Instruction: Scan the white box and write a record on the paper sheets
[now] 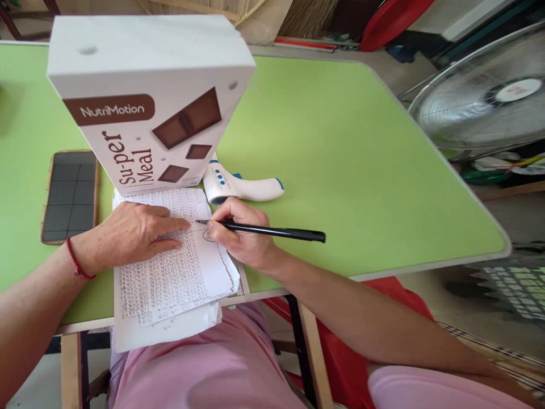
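Note:
My right hand (242,233) is closed round a black pen (281,232), its tip at the page by the edge of the handwriting. Flat on the sheets of paper (170,278) lies my left hand (136,233), fingers apart, index finger pointing close to the pen tip. Dense handwritten lines cover most of the top sheet, and a small circled mark shows beside my right fingers. Several sheets are stacked and overhang the table's near edge. Behind the paper stands a white NutriMotion box (153,130). A white and blue infrared thermometer (251,188) rests just beyond my right hand.
A phone (70,196) in a brown case lies left of the paper on the green table (361,170). To the right, off the table, stands a fan (481,96). Red fabric (340,352) hangs below the near edge.

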Demonstrator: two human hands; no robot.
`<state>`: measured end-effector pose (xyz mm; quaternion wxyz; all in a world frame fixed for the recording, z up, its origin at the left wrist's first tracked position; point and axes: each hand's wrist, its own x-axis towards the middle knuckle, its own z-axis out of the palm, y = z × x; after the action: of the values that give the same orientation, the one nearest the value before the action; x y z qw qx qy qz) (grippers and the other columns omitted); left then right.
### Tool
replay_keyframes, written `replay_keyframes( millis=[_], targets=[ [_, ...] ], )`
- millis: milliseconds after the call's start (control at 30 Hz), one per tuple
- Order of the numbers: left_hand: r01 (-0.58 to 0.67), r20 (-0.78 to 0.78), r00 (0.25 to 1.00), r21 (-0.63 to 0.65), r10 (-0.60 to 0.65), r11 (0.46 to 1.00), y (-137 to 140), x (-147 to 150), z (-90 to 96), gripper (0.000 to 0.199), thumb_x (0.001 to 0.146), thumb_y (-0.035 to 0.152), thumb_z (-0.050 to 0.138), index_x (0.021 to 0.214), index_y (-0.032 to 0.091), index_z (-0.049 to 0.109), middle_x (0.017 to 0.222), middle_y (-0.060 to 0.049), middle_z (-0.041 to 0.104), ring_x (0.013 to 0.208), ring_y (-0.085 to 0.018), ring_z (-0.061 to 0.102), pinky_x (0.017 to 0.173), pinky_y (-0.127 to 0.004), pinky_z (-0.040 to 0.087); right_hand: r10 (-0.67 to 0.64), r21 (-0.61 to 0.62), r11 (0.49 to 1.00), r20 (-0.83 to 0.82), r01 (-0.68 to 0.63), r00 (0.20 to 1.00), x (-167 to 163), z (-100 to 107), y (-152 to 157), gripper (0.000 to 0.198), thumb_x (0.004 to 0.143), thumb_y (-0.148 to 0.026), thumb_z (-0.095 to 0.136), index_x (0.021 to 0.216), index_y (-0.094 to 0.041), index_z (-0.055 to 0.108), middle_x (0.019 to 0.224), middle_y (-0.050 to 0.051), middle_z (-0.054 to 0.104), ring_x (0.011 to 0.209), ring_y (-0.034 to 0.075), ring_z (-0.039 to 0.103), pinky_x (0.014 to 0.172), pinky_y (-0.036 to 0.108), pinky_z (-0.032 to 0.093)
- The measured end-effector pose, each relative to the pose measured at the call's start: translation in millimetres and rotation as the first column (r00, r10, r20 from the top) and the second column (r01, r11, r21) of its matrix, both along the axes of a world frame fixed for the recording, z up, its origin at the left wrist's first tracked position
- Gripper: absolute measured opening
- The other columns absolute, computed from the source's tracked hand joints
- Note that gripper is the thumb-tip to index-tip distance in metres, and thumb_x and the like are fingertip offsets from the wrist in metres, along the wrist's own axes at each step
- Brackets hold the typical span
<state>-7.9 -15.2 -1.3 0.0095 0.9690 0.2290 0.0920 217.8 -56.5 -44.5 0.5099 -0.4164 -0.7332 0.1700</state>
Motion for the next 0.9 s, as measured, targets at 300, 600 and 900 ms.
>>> replay_keyframes(
  millis=[300,600,900],
  targets=[
    [0.006,0.005,1.000,0.005,-0.006,1.000,-0.4,0.6,1.3,0.029,0.092,0.035,0.062,0.120,0.025,0.066,0.086,-0.001,0.070,0.066,-0.015,0.064,0.051,-0.025,0.036,0.011,-0.008,1.000,-0.002,-0.011,1.000,0.3,-0.1,-0.5,0.015,0.076,-0.014,0.056,0.064,-0.019,0.048,0.054,-0.005,0.050,0.047,0.006,0.044,0.043,0.020,0.034],
    [0.011,0.011,1.000,0.001,-0.011,1.000,0.8,-1.1,-0.5,0.030,0.094,0.036,0.060,0.121,0.025,0.065,0.085,-0.001,0.069,0.064,-0.014,0.062,0.051,-0.025,0.035,-0.002,-0.007,1.000,-0.057,0.002,0.998,0.2,1.9,-1.0,0.015,0.074,-0.013,0.056,0.064,-0.020,0.049,0.054,-0.006,0.053,0.045,0.007,0.044,0.042,0.021,0.035],
    [0.017,0.010,1.000,-0.006,-0.017,1.000,0.3,-0.7,1.5,0.030,0.094,0.035,0.060,0.121,0.024,0.065,0.083,-0.001,0.068,0.065,-0.014,0.062,0.052,-0.025,0.035,-0.031,-0.029,0.999,-0.048,0.029,0.998,0.7,1.8,-0.7,0.018,0.073,-0.012,0.056,0.062,-0.021,0.045,0.053,-0.006,0.049,0.044,0.006,0.041,0.041,0.021,0.032]
  ],
)
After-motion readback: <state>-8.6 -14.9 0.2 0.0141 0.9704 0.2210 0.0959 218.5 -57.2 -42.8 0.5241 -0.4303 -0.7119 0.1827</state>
